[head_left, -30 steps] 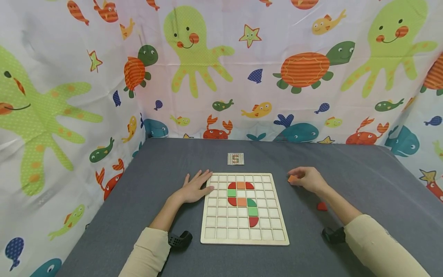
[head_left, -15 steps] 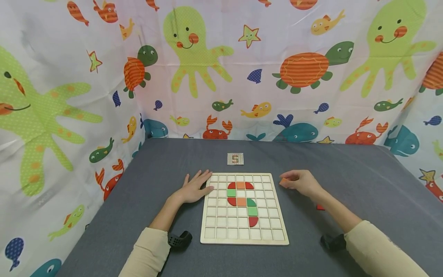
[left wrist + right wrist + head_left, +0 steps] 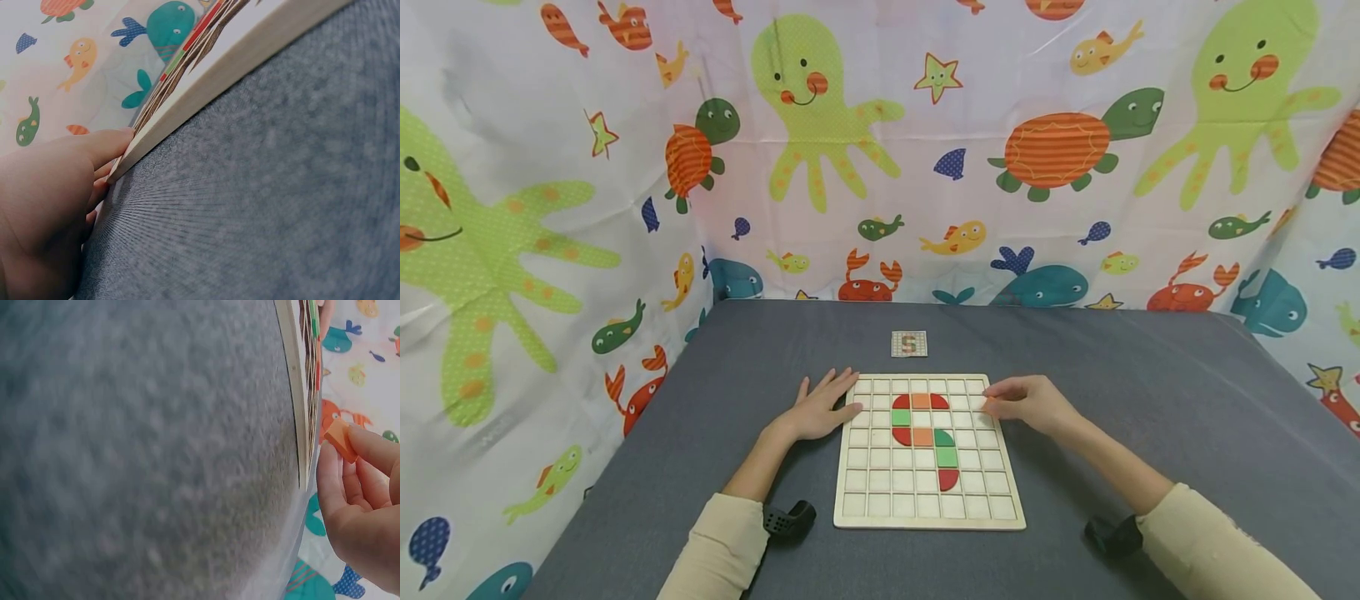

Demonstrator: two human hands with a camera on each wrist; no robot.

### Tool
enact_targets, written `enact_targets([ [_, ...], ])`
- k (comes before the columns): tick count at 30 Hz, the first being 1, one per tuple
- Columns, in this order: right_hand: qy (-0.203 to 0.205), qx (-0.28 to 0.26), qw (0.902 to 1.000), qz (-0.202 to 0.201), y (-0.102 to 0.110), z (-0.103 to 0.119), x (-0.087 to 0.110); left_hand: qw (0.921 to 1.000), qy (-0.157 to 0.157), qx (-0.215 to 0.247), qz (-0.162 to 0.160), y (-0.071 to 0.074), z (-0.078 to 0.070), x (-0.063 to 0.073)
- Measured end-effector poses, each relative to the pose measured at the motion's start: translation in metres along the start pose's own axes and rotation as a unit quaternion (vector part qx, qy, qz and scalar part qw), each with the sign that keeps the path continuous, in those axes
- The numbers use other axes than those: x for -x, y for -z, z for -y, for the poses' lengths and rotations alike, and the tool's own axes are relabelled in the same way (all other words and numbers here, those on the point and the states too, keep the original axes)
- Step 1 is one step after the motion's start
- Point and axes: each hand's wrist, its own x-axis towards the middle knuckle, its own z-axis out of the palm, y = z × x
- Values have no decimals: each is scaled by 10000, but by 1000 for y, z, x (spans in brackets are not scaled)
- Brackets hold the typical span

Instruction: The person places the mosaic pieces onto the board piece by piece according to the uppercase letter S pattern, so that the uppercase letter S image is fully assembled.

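Note:
A pale wooden grid board (image 3: 871,482) lies on the table, with red, orange and green tiles set in its cells in an S-like curve. My left hand (image 3: 816,410) rests at the board's left edge, fingers spread, the thumb (image 3: 112,145) on the rim in the left wrist view. Over the board's upper right edge, my right hand (image 3: 1028,403) pinches an orange tile (image 3: 341,440) between thumb and fingers. That tile is mostly hidden by the fingers in the head view. Among the set tiles are an orange square (image 3: 922,437) and a green square (image 3: 947,457).
Behind the board lies a small card (image 3: 909,343) printed with a gridded S figure. The dark grey table (image 3: 775,337) runs back to a curtain (image 3: 917,167) with sea animals. A black strap device (image 3: 790,518) sits at the left wrist, another (image 3: 1114,536) at the right.
My right hand has moved left with the orange tile, from beside the board to over its right edge. The loose red piece is now hidden behind the right forearm. My left hand has stayed put.

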Motion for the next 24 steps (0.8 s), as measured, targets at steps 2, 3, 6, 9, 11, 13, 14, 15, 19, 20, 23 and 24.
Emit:
enact_targets([
  [2, 8, -28, 10000, 42, -3, 1, 1, 10000, 9, -21, -3, 0, 0, 0],
  [3, 18, -21, 10000, 68, -4, 2, 1, 10000, 12, -33, -2, 0, 0, 0],
  [6, 46, -47, 9999, 157, -8, 4, 2, 10000, 21, -53, 4, 0, 1, 0],
  [9, 114, -74, 9996, 251, -11, 6, 3, 10000, 24, -40, 13, 0, 1, 0],
  [11, 142, -83, 9994, 300, -13, 8, 4, 10000, 33, -38, 17, 0, 1, 0],
  [13, 122, -78, 9993, 333, -14, 11, 5, 10000, 47, -40, 25, 0, 1, -1],
  [14, 131, -82, 9993, 354, -15, 11, 5, 10000, 50, -46, 28, 0, 2, -1],
  [15, 137, -89, 9991, 386, -15, 12, 5, 10000, 54, -53, 36, -1, 2, -2],
  [19, 248, -136, 9982, 538, -18, 14, 5, 10000, 38, -62, 52, -1, 3, -2],
  [20, 308, -116, 9978, 572, -19, 14, 5, 10000, 27, -63, 56, -1, 4, -2],
  [23, 408, -78, 9971, 645, -23, 16, 6, 10000, 19, -75, 52, -2, 5, -3],
  [24, 433, -48, 9968, 664, -24, 17, 7, 9999, 23, -83, 52, -2, 5, -3],
])
